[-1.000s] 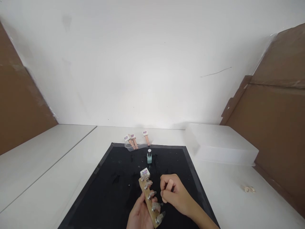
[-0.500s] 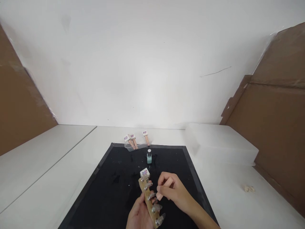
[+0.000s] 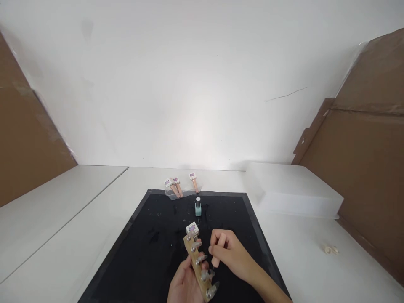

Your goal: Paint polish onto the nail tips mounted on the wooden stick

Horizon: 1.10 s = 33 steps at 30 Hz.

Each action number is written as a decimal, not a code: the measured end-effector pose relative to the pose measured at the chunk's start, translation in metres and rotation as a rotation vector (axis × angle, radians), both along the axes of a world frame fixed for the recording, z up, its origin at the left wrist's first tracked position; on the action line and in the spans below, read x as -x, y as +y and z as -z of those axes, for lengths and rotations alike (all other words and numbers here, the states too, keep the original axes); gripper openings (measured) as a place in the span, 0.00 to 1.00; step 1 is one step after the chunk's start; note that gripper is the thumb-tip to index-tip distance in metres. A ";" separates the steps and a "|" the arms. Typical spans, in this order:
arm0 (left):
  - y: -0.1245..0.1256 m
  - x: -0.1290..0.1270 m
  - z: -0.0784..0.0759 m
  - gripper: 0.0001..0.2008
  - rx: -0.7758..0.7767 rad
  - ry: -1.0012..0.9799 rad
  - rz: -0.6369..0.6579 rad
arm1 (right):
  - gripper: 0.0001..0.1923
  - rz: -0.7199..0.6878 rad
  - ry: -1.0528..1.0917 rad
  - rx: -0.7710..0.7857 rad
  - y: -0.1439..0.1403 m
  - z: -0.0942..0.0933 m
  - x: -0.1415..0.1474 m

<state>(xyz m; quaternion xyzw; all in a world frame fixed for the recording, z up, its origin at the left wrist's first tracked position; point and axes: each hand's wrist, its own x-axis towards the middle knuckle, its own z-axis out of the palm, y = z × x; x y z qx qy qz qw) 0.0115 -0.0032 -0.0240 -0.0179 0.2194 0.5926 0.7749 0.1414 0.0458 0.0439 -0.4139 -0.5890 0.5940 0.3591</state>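
My left hand [image 3: 184, 284] grips a wooden stick [image 3: 196, 261] that carries several clear nail tips along its edge and a small white block at its far end. My right hand [image 3: 229, 254] pinches a pale pink brush cap [image 3: 218, 249], its lower end close beside the nail tips near the stick's middle. Both hands hover over a black mat [image 3: 151, 248]. An uncapped mint nail polish bottle [image 3: 198, 207] stands on the mat just beyond the stick.
A clear tray [image 3: 181, 194] with three more pink-handled sticks sits at the mat's far edge. A translucent plastic box [image 3: 293, 189] lies to the right, small pale rings [image 3: 330, 249] near it. Brown cardboard panels flank both sides of the white table.
My right hand has shifted left toward the stick and turned the pink cap more upright, bringing its lower end to the nail tips. My left hand holds the stick nearly still.
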 end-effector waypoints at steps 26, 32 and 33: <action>-0.002 0.000 -0.005 0.22 0.011 -0.010 0.012 | 0.08 0.041 -0.036 -0.029 0.002 0.002 -0.003; -0.003 0.000 -0.006 0.20 0.007 -0.011 -0.006 | 0.08 0.023 -0.008 0.019 0.002 -0.002 -0.002; -0.003 0.001 -0.006 0.20 0.008 -0.011 -0.010 | 0.08 0.019 -0.005 0.022 0.002 -0.003 -0.002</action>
